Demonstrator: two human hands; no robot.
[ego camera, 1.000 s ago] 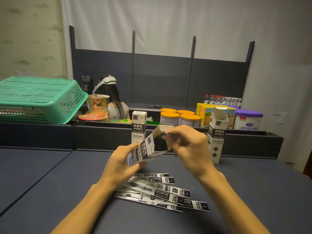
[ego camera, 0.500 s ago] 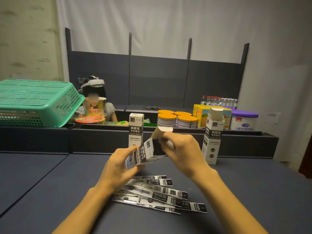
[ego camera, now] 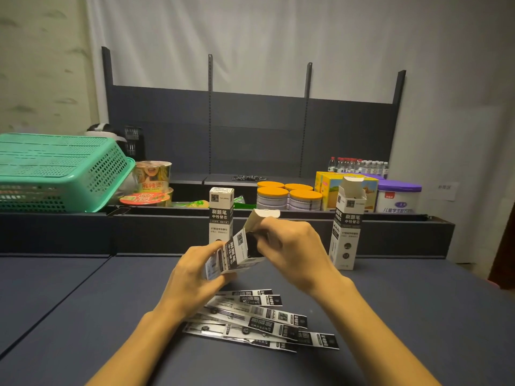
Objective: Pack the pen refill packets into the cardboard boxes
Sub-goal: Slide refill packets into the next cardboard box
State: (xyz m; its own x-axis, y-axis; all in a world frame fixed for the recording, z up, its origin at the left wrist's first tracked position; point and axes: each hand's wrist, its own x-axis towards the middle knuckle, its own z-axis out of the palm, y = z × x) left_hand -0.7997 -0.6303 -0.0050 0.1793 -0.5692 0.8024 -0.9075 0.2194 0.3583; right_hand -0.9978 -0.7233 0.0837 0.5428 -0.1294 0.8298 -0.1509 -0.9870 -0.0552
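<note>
My left hand (ego camera: 195,274) grips a tilted black-and-white cardboard box (ego camera: 237,252) by its lower end, above the table. The box's top flap (ego camera: 264,215) stands open. My right hand (ego camera: 292,252) is at the box's open mouth with its fingers curled against the opening; whether they hold a packet I cannot tell. Several flat black-and-silver pen refill packets (ego camera: 262,319) lie fanned on the dark table below my hands. A closed box (ego camera: 221,215) stands upright behind my hands. Another box (ego camera: 347,224), flap open, stands upright to the right.
The dark table (ego camera: 404,316) ends at a low ledge (ego camera: 55,227). On the ledge and shelf sit a green plastic basket (ego camera: 61,174), noodle cups (ego camera: 152,176), orange-lidded tins (ego camera: 289,196), a yellow carton (ego camera: 328,188), a purple-lidded tub (ego camera: 398,197) and small bottles (ego camera: 359,164).
The camera has tilted, so the scene sits lower in view. The person behind the ledge has dropped out of sight behind the basket. My hands keep the same hold on the tilted box.
</note>
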